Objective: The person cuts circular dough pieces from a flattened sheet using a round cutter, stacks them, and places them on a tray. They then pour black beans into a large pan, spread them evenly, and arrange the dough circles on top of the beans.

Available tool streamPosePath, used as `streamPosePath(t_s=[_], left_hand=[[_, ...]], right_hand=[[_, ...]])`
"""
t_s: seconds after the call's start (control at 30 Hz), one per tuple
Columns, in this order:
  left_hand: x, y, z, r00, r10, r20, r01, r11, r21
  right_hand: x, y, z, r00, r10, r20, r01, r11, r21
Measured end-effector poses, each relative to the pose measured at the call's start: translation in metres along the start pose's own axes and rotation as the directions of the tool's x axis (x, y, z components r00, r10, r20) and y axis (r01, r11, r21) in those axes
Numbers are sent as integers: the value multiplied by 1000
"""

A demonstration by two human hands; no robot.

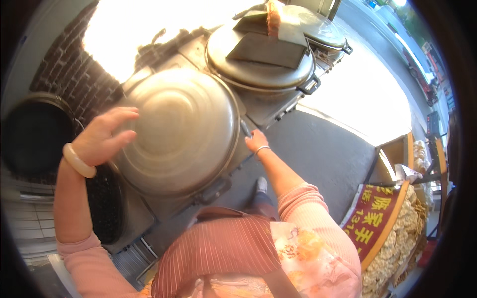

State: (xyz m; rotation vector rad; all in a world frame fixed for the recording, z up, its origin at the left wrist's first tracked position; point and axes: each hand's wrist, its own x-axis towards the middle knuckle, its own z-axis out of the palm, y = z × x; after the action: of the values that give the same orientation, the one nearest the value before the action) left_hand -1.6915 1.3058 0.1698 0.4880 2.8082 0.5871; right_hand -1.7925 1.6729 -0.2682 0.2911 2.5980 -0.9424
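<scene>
A large round metal lid lies before me on a pan with a dark side handle. My left hand, with a pale bangle at its wrist, is raised by the lid's left edge. Its fingers are apart and hold nothing; I cannot tell whether they touch the lid. My right hand, wearing a thin bracelet, grips a short grey handle at the lid's right rim. What that handle belongs to is hidden.
Behind stands another lidded pan with a dark metal plate on top. A further lidded pan is beyond it. At left are a dark round pan and a brick wall. Flat pale food pieces pile at right behind a lettered red banner.
</scene>
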Motion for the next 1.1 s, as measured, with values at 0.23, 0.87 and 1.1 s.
streamPosePath(t_s=[0.23,0.87,1.1], left_hand=[[260,115,20,963,193,-186,-142,957,253],[652,275,109,983,103,154,-186,577,796],[639,248,73,988,19,155,-141,525,839]], right_hand=[[60,6,-6,935,-81,345,33,989,141],[-189,348,-209,767,483,423,-610,342,715],[-183,364,-198,712,585,389,-571,160,805]])
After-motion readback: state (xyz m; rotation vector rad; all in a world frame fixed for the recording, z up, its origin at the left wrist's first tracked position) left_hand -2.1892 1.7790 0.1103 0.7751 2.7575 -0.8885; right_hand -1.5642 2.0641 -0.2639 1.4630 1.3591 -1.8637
